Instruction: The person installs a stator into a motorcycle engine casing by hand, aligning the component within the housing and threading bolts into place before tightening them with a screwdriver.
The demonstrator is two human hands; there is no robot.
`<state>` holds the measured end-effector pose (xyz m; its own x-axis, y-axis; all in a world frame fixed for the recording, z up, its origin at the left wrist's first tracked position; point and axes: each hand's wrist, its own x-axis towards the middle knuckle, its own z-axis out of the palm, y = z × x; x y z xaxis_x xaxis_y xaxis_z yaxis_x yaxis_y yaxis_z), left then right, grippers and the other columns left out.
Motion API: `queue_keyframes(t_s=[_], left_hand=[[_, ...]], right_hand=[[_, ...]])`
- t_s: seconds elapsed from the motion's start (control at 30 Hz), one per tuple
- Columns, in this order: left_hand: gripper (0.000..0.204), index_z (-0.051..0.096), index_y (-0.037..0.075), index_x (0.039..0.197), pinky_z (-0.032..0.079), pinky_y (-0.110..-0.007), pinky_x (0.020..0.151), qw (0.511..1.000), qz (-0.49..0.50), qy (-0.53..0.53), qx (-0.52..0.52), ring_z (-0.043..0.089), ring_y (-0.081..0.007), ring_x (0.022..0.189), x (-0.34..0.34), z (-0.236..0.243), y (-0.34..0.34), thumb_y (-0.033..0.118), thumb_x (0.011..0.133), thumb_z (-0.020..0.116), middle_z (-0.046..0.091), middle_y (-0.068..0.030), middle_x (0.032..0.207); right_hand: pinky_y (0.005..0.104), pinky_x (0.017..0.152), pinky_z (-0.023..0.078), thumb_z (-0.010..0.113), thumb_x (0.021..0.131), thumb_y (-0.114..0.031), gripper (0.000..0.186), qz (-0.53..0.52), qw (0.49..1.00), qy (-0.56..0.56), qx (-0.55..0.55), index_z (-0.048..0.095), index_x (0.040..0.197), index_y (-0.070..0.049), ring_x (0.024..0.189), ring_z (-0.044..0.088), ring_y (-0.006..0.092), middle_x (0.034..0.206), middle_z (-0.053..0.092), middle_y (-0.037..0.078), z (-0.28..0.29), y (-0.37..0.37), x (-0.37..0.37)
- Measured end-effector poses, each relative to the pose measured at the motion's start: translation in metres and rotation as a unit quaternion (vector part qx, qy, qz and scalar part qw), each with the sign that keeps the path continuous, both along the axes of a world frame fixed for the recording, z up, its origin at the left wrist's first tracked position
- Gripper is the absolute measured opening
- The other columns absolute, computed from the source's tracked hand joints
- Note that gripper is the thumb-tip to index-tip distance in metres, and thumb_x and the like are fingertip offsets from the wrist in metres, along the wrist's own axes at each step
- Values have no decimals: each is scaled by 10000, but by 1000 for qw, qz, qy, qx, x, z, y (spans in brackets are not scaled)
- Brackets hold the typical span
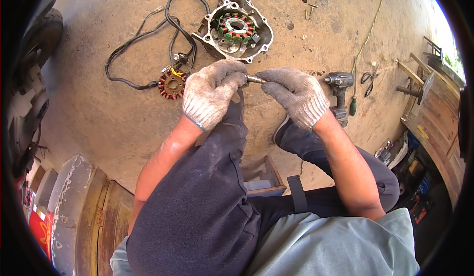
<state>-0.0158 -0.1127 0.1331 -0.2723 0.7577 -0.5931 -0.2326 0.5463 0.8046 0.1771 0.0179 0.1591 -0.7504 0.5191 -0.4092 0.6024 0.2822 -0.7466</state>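
My left hand (211, 94), in a grubby white knit glove, is closed around one end of a small cylindrical metal piece (255, 79). My right hand (295, 94), gloved alike, pinches its other end between thumb and fingers. Just above my hands lies a metal engine casing (260, 42) with a green-and-red copper coil ring (230, 24) inside. Left of my left hand, a second coil ring (165, 85) with black cables (124, 49) rests on the concrete floor (123, 118).
A cordless driver (338, 81), a green-handled screwdriver (353, 106), scissors (368, 82) and several bolts (311, 9) lie to the right. A vehicle tyre (48, 35) is at the left edge, wooden furniture (434, 137) at the right, an open box (274, 174) between my legs.
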Motion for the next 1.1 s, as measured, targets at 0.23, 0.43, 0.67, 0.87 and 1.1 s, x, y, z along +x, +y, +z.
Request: queue_keyframes(t_s=[0.23, 0.43, 0.67, 0.87, 1.1], left_hand=[[318, 758, -38, 1240, 603, -331, 767, 995, -35, 38, 90, 766, -178, 801, 1, -11, -5, 72, 943, 725, 807, -139, 993], [526, 616, -26, 1469, 581, -427, 997, 944, -151, 214, 201, 750, -371, 1161, 7, -26, -8, 10, 948, 680, 757, -242, 1250], [629, 587, 26, 1489, 591, -427, 975, 906, -131, 333, 224, 742, -346, 1129, -11, -26, 16, 7, 882, 752, 768, -166, 1234], [490, 750, 195, 1304, 502, -570, 1095, 701, -344, 611, 132, 553, -400, 1381, -57, -41, 74, 263, 826, 831, 592, -165, 1491], [438, 802, 162, 1239, 531, -496, 1084, 702, -446, 548, 92, 596, -377, 1292, -61, -51, 110, 282, 818, 822, 620, -150, 1417]], right_hand=[[328, 824, 574, 700, 1033, -268, 370, -154, 941, -123, -276, 759, 1310, -30, 899, 702, 150, 1001, 775, 85, -1, 4, -3], [291, 766, 557, 701, 1035, -272, 387, -181, 944, -116, -251, 752, 1322, -17, 838, 654, 101, 950, 750, 32, -4, 11, 1], [291, 812, 561, 687, 1018, -274, 413, -215, 949, -85, -216, 746, 1336, -16, 857, 649, 96, 961, 751, 32, -15, 31, 6], [419, 886, 585, 671, 1006, -243, 313, 24, 994, -58, 95, 779, 1249, -77, 981, 744, 332, 1063, 772, 156, -31, 72, -3], [475, 917, 580, 653, 1001, -212, 260, 180, 958, -13, 222, 784, 1212, -135, 1027, 722, 365, 1079, 771, 146, -49, 90, -20]])
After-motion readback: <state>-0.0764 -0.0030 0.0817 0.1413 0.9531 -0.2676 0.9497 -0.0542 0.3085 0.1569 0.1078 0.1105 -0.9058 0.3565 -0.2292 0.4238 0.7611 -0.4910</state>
